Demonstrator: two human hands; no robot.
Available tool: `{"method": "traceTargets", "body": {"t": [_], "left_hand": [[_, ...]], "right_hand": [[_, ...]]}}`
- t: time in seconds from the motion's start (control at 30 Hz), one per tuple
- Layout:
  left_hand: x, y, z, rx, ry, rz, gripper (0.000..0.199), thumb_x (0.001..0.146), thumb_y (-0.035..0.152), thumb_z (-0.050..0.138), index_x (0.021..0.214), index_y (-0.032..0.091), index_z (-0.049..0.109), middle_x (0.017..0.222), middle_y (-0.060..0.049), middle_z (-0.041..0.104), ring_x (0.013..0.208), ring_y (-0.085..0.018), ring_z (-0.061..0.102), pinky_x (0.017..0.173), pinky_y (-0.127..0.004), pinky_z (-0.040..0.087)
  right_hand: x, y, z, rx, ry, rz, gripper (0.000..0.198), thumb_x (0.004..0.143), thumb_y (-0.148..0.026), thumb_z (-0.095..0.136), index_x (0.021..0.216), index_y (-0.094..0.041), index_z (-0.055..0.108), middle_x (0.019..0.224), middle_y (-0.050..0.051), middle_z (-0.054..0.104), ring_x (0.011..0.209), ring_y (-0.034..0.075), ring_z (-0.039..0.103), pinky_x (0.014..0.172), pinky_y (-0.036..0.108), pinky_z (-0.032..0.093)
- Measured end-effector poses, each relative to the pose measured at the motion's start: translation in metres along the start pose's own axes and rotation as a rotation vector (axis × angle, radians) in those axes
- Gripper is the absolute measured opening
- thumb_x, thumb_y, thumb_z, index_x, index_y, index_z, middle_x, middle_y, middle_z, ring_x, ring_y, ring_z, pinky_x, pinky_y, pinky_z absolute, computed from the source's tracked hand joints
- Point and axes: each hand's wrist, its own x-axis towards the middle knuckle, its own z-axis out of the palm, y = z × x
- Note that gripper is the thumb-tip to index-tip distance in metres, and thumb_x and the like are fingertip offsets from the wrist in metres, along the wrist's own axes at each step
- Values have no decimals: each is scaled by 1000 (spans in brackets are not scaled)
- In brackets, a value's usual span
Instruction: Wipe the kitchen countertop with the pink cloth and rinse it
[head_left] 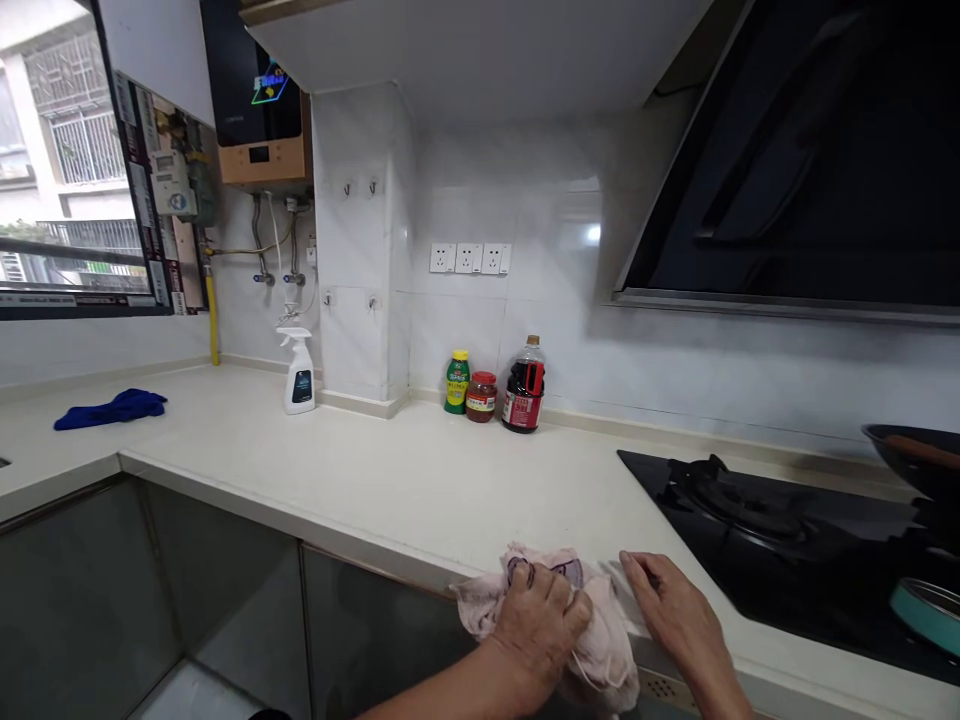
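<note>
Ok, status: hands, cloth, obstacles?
Left hand gripping pink cloth, which hangs over the counter's front edge. Right hand beside it, nothing visible in it. Stove to the right; bottle farther back.

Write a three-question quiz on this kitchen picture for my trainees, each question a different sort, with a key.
1. Multiple choice: which of the person's hands rests on the pale pink cloth?
(a) right (b) left (c) neither

2. True or false: in the picture, the blue cloth lies left of the white spray bottle.

3. Fill in: between the green yellow-capped bottle and the large red-labelled bottle stands a ____.

Key: 1. b, the left hand. 2. True. 3. Red-lidded jar.
</note>
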Motion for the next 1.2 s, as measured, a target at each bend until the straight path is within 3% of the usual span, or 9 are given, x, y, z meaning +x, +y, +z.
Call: {"method": "traceTargets", "body": {"t": [0.13, 0.23, 0.4, 0.57, 0.7, 0.8, 0.9, 1.0, 1.2], "left_hand": [[-13, -12, 0, -35, -13, 0, 30, 96, 40, 55, 124, 30, 61, 101, -7, 67, 95, -25, 57, 89, -48, 38], [-35, -35, -3, -38, -27, -57, 30, 95, 40, 58, 124, 36, 62, 107, -6, 67, 101, -25, 57, 95, -48, 36], [-89, -116, -34, 68, -79, -218, 36, 88, 32, 67, 124, 37, 64, 114, -5, 68, 112, -27, 56, 98, -45, 36], [-135, -209, -83, 166, -282, -365, 48, 75, 24, 69, 123, 27, 65, 125, -12, 64, 120, -36, 53, 104, -50, 36], [-152, -245, -99, 268, -324, -417, 55, 68, 10, 59, 122, 22, 63, 121, -13, 64, 119, -35, 53, 109, -51, 34], [-147, -241, -98, 306, -337, -450, 52, 68, 11, 58, 119, 19, 64, 116, -16, 64, 116, -38, 53, 106, -53, 37], [-129, -216, -92, 301, -358, -442, 47, 73, 13, 57, 119, 18, 66, 115, -17, 65, 113, -38, 53, 102, -53, 39], [-102, -170, -77, 212, -367, -379, 38, 79, 15, 58, 116, 22, 68, 114, -14, 66, 110, -35, 54, 100, -49, 40], [-35, -55, -26, 49, -233, -227, 31, 88, 32, 65, 119, 29, 67, 110, -11, 67, 110, -32, 54, 97, -53, 41]], "right_hand": [[0, -2, -2, 4, -7, 2, 49, 90, -66, 40, 91, -26, 68, 101, 7, 70, 96, 27, 64, 87, 40, 46], [-2, -5, -4, -4, -5, 8, 47, 91, -64, 40, 91, -26, 68, 101, 6, 70, 94, 27, 63, 82, 39, 46], [-4, -9, -6, -19, 17, -57, 45, 94, -59, 38, 90, -26, 68, 100, 6, 70, 94, 26, 63, 82, 37, 46], [-4, -10, -5, -8, 39, -71, 42, 94, -55, 39, 89, -26, 69, 102, 6, 69, 97, 25, 63, 84, 36, 47], [-3, -13, -5, 8, 68, -39, 43, 95, -55, 38, 91, -25, 68, 101, 6, 68, 99, 25, 61, 89, 38, 45], [-2, -15, -7, 31, 99, -23, 45, 95, -56, 37, 92, -24, 68, 105, 8, 67, 103, 26, 59, 93, 39, 44], [-1, -15, -7, 61, 104, -14, 45, 94, -57, 39, 93, -23, 68, 108, 9, 67, 106, 26, 58, 95, 41, 44], [-1, -13, -7, 77, 107, 0, 46, 93, -58, 40, 95, -22, 69, 109, 10, 67, 107, 27, 58, 95, 41, 44], [0, -10, -10, 246, 156, 23, 49, 91, -62, 45, 94, -21, 71, 109, 10, 67, 107, 26, 59, 96, 40, 45]]}}
